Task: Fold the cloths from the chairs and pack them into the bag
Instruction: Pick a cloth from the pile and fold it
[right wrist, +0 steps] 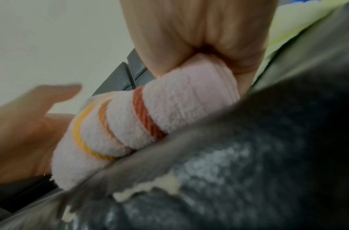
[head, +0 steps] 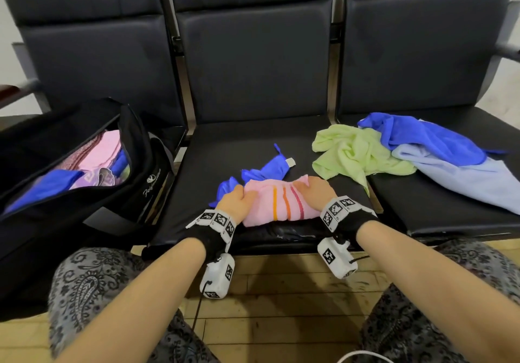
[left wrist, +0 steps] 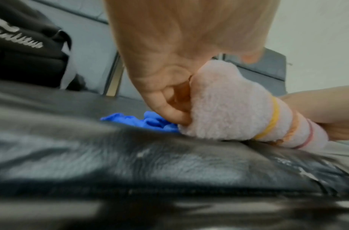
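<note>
- Black padded chair seats (head: 253,143) are carrying the work, with wooden floor below the hands.
- Both hands, left hand (head: 235,202) and right hand (head: 312,191), are gripping opposite ends of a folded pink terry cloth with three coloured stripes (head: 277,203) at the seat's front edge.
- An open black fabric bag (head: 84,165), left of the hands, is already holding folded cloths.
- Still unfolded: a small blue cloth (head: 264,171) just beyond the hands, and to their right a crumpled lime-green cloth (head: 354,151) and a blue and pale-blue cloth (head: 439,151).
- Seat between hands and bag is lying free, probably an easy carry.
</note>
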Tool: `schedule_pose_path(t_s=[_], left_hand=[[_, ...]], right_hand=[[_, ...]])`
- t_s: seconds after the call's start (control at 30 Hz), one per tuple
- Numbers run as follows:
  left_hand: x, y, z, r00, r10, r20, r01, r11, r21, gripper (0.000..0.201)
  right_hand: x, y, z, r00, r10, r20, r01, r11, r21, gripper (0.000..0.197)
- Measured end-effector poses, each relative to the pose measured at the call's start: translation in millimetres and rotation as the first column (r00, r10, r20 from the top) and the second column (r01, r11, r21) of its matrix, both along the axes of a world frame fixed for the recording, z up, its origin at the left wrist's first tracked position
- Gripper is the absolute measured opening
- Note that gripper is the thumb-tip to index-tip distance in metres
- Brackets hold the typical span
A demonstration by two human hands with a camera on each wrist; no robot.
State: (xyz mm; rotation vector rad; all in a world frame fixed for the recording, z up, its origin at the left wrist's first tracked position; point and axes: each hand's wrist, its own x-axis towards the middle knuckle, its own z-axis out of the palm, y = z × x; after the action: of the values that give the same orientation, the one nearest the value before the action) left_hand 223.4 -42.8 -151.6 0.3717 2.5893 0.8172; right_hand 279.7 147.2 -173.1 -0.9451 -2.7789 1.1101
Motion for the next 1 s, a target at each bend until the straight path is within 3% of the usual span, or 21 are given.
schedule_pose_path(t_s=[0.1,0.23,0.4,0.53,0.63,0.73,0.8,0.87,1.0], left_hand=[[8,10,6,0.995,-0.064,-0.079,0.052,0.989,-0.141,0.076],[6,19,7,0.98,-0.04,-0.194,-0.009,0.97,-0.243,0.051],[8,20,10,0.99,0.078,-0.114,-0.1,0.976,-0.193,0.045],[2,23,5,0.991,-0.017,-0.132,-0.015,0.972,-0.236,0.046],[-4,29,2,0.999,0.009,-0.046,-0.019,0.979,-0.204,0.048],[-7,36,-2,0.999,0.045,0.013,-0.042,0.986,-0.164,0.05],[-10,39,-6,0.992,0.119,0.032,-0.113,0.984,-0.136,0.059],[-12,38,-7,0.981,0.179,0.071,-0.171,0.979,-0.108,0.069],[-17,39,-9,0.983,0.147,0.107,-0.131,0.981,-0.144,0.072]], right_hand=[[-1,3,-2,1.0,-0.001,0.012,0.001,1.0,0.0,0.047],[1,3,3,1.0,-0.019,-0.002,0.019,1.0,-0.006,0.049],[4,2,8,0.997,-0.031,0.073,0.03,0.999,0.02,0.047],[4,-4,12,0.994,-0.097,0.045,0.093,0.992,0.091,0.042],[5,-8,11,0.992,-0.103,-0.076,0.119,0.962,0.247,0.049],[9,-13,12,0.929,0.155,-0.337,0.013,0.895,0.446,0.03],[10,-17,8,0.881,0.384,-0.276,-0.229,0.857,0.462,0.029],[11,-23,1,0.873,0.469,-0.132,-0.397,0.841,0.367,0.032],[7,-23,1,0.932,0.361,0.041,-0.36,0.904,0.231,0.045]])
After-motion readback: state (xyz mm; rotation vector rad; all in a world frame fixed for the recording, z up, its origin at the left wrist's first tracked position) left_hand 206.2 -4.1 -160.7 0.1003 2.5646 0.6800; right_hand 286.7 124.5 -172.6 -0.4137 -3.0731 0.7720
